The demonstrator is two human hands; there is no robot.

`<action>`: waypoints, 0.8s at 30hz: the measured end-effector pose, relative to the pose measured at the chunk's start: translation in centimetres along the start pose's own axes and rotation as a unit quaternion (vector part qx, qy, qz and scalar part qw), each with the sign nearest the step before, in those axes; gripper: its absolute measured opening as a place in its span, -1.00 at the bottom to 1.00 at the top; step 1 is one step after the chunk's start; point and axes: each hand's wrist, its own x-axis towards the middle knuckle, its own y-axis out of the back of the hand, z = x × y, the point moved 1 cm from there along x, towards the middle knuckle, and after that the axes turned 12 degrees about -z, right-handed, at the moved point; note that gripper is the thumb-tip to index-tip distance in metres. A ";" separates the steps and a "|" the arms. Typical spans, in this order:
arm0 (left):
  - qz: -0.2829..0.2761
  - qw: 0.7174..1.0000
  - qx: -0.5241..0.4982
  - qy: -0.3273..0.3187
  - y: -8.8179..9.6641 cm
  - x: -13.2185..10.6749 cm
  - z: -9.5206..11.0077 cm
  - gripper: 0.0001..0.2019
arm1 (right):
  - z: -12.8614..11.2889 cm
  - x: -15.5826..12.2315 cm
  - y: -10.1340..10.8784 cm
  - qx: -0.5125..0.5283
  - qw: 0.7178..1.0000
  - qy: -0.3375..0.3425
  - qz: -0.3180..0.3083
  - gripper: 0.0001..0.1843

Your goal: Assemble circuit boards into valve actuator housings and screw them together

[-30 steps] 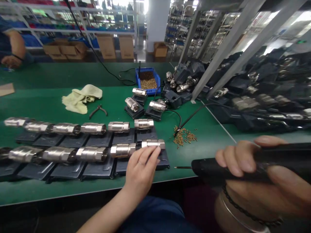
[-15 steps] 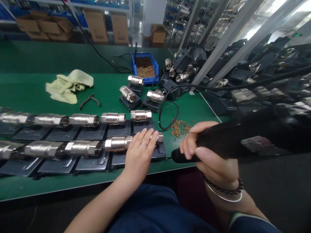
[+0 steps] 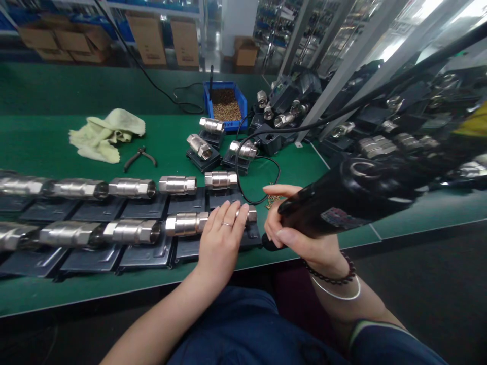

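Note:
My left hand [image 3: 220, 235] lies flat with fingers stretched out on the rightmost metal fitting [image 3: 251, 215] of the near row, which sits on a dark plastic base [image 3: 251, 237]. My right hand [image 3: 300, 230] is wrapped round a black electric screwdriver [image 3: 365, 195], whose tip points down at the right end of that base. The tool's black cord [image 3: 251, 152] loops over the table behind. Two rows of silver fittings [image 3: 131, 187] on dark bases [image 3: 144, 253] run leftwards across the green table [image 3: 57, 147].
A blue bin of small brass parts [image 3: 225, 105], three loose fittings [image 3: 201, 147], pliers [image 3: 140, 158] and a yellow cloth [image 3: 106, 134] lie further back. Small brass screws [image 3: 271, 200] are scattered by the cord. A heap of dark assemblies [image 3: 380, 132] fills the right side behind slanted metal posts.
My right hand has swung the screwdriver from level to steeply tilted and brought its tip close to the base. My left hand has slid further over the fitting. The view has tilted down.

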 end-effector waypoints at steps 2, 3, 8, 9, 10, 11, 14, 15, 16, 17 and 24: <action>-0.008 1.000 -0.002 -0.003 -0.1 0.0 -0.2 -0.68 | -0.7 -0.1 1.1 0.056 0.996 0.036 -0.058 -0.49; -0.011 1.000 -0.002 -0.004 -0.2 0.0 -0.3 -0.68 | -1.2 -0.3 1.9 0.079 0.994 0.065 -0.050 -0.53; 0.004 1.000 0.000 -0.011 -0.3 0.1 -0.5 -0.68 | -2.9 -1.6 6.1 0.012 0.967 0.165 0.196 -0.76; 0.007 1.000 -0.002 -0.012 -0.3 0.2 -0.3 -0.69 | -2.5 -1.8 6.6 -0.011 0.960 0.160 0.228 -0.76; 0.009 1.000 -0.005 -0.014 -0.2 0.2 0.1 -0.69 | -1.9 -1.9 6.9 -0.026 0.957 0.150 0.248 -0.76; 0.010 1.000 -0.008 -0.017 -0.2 0.3 0.5 -0.69 | -1.0 -2.1 7.1 -0.032 0.955 0.139 0.259 -0.76; 0.021 0.999 -0.019 -0.034 -0.2 0.3 2.4 -0.70 | 1.9 -2.1 7.2 -0.022 0.955 0.114 0.272 -0.76; 0.024 0.999 -0.023 -0.038 -0.2 0.3 3.0 -0.70 | 2.8 -2.1 7.2 -0.020 0.954 0.111 0.277 -0.76; 0.028 0.998 -0.026 -0.040 -0.3 0.3 3.5 -0.70 | 3.5 -2.0 7.2 -0.019 0.953 0.109 0.281 -0.76; 0.032 0.998 -0.030 -0.039 -0.4 0.3 3.9 -0.70 | 4.0 -2.0 7.3 -0.019 0.953 0.108 0.284 -0.76; 0.051 0.986 -0.157 -0.016 0.5 0.0 3.3 -0.77 | 2.1 -2.2 7.5 0.015 0.946 0.132 0.294 -0.75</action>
